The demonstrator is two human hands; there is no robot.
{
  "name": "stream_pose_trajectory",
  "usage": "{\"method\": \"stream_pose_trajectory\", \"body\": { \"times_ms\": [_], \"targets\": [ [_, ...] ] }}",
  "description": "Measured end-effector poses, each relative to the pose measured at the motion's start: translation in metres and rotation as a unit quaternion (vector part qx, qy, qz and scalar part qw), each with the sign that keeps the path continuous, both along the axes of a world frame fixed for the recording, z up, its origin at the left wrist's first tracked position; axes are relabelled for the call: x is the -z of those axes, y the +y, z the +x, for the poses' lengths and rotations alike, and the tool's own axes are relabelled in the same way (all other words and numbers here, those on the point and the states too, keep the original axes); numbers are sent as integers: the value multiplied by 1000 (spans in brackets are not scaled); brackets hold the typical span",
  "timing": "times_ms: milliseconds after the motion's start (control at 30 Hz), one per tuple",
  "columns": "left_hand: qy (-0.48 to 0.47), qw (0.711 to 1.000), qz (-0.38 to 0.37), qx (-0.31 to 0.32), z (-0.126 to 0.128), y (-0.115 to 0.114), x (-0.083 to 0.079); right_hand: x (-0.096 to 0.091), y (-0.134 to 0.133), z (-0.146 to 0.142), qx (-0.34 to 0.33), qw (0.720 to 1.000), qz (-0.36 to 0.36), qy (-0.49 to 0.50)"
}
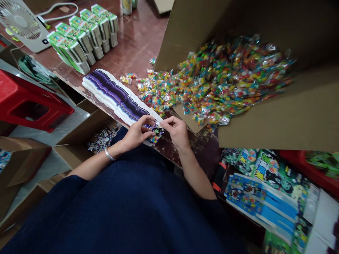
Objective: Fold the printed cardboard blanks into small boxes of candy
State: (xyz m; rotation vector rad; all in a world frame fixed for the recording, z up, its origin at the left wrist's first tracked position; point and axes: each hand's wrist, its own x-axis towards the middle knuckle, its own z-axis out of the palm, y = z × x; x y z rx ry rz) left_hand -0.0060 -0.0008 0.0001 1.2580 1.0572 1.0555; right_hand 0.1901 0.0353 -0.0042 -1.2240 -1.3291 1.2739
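A small printed carton [157, 135], dark with colourful pictures, is held between my hands at the near end of a long row of flat cartons [113, 93] with purple and white edges. My left hand [138, 133], a silver bangle on its wrist, grips the carton from the left with thumb and fingers. At its upper edge, the thumb and fingertips of my right hand [177, 131] pinch together by a small white part. Whether a candy packet is also in those fingertips I cannot tell. Clear packets of colourful candies [156, 91] lie just beyond.
A large cardboard box [278, 120] on its side spills candy packets onto the table [140, 38]. Stacked green cartons [79, 35] and a white fan [22, 23] stand back left. Below left, an open box holds filled packs [104, 139]; a red stool [29, 102] stands beyond it.
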Motion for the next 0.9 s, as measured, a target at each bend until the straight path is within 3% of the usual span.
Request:
{"method": "stream_pose_trajectory", "body": {
  "times_ms": [133, 333, 467, 533, 600, 700, 800, 900],
  "targets": [
    [-13, 999, -35, 15, -1, 0, -2, -4, 2, 0, 0, 1000, 0, -5],
    [-27, 999, -35, 9, 0, 1, -2, -11, -12, -2, -16, 997, 75, -25],
    [-29, 998, -56, 9, 0, 1, 1, -1, -14, 5, -47, 996, 71, -13],
    [-24, 998, -59, 6, -2, 2, 4, 6, -5, 13, -69, 996, 46, -37],
    [-7, 999, -51, -9, -7, 5, 7, 14, 11, 19, -42, 995, 23, -93],
    [18, 998, -52, -35, -15, 9, 10, 25, 41, 19, 26, 965, 44, -257],
    [-10, 994, -97, -50, -23, 11, 11, 33, 63, 6, 15, 917, 59, -395],
    [-49, 987, -143, -49, -27, 11, 9, 36, 75, -7, 3, 889, 64, -454]
  ]
}}
